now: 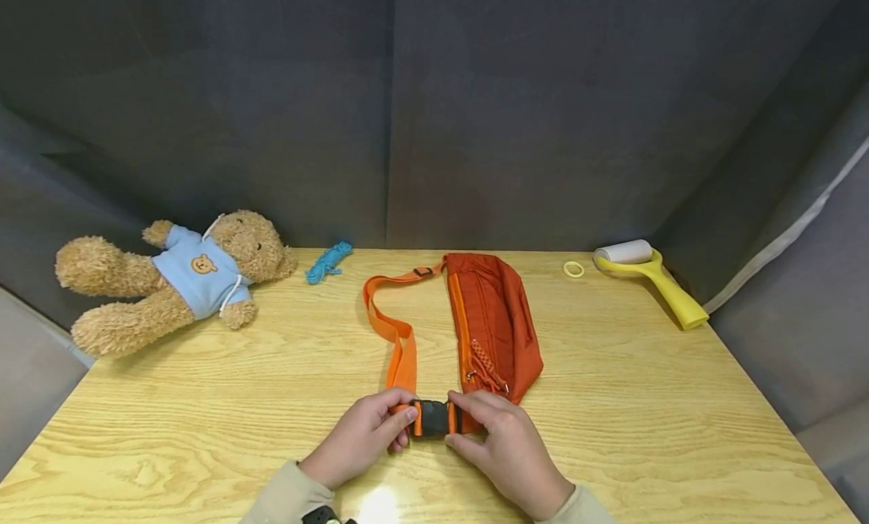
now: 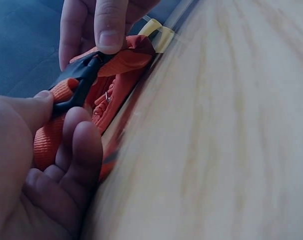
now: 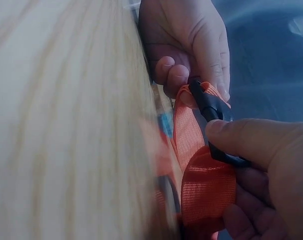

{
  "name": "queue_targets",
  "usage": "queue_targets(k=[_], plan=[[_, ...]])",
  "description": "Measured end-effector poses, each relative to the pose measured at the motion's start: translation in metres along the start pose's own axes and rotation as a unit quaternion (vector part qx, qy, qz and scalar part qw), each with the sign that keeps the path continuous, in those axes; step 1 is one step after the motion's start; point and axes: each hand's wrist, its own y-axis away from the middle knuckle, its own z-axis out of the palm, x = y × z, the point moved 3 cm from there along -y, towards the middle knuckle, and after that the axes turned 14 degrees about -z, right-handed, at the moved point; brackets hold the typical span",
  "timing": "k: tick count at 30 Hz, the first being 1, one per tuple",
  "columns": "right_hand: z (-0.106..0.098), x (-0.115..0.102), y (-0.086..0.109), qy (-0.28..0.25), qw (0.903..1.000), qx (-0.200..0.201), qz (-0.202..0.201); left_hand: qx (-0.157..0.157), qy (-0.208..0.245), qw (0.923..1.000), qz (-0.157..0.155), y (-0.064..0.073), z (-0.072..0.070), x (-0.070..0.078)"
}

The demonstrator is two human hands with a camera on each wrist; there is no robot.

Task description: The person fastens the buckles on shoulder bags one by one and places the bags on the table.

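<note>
A dark orange waist bag (image 1: 495,320) lies on the table, its bright orange strap (image 1: 402,350) looping out to the left. At the near end a black side-release buckle (image 1: 433,418) spans the gap between both hands, its two halves joined. My left hand (image 1: 373,433) pinches the buckle's left end and the webbing there between thumb and fingers. On the buckle's right end, my right hand (image 1: 505,441) grips with thumb and forefinger. In the left wrist view the buckle (image 2: 81,82) is tilted, with both thumbs on it; some right fingers are hidden behind.
A teddy bear (image 1: 204,271) in a light blue hoodie lies at the back left. Beside it sits a bundle of blue cord (image 1: 329,262). At the back right are a yellow ring (image 1: 573,269) and a yellow-handled lint roller (image 1: 655,271). Dark partitions (image 1: 387,117) border the table.
</note>
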Motion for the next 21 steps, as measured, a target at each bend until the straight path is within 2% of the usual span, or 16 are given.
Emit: queue_targets(k=[4, 14, 21], plan=[[0.0004, 0.0005, 0.0005, 0.001, 1.0000, -0.005, 0.004, -0.001, 0.005, 1.0000, 0.003, 0.0001, 0.0004, -0.0004], [0.0020, 0.0049, 0.0034, -0.019, 0.9991, -0.016, 0.035, -0.003, -0.018, 0.9998, 0.002, -0.0015, 0.0006, -0.0021], [0.0038, 0.0061, 0.0048, -0.036, 0.9987, -0.014, 0.032, -0.003, -0.024, 0.9997, -0.001, -0.0004, -0.0005, -0.0031]])
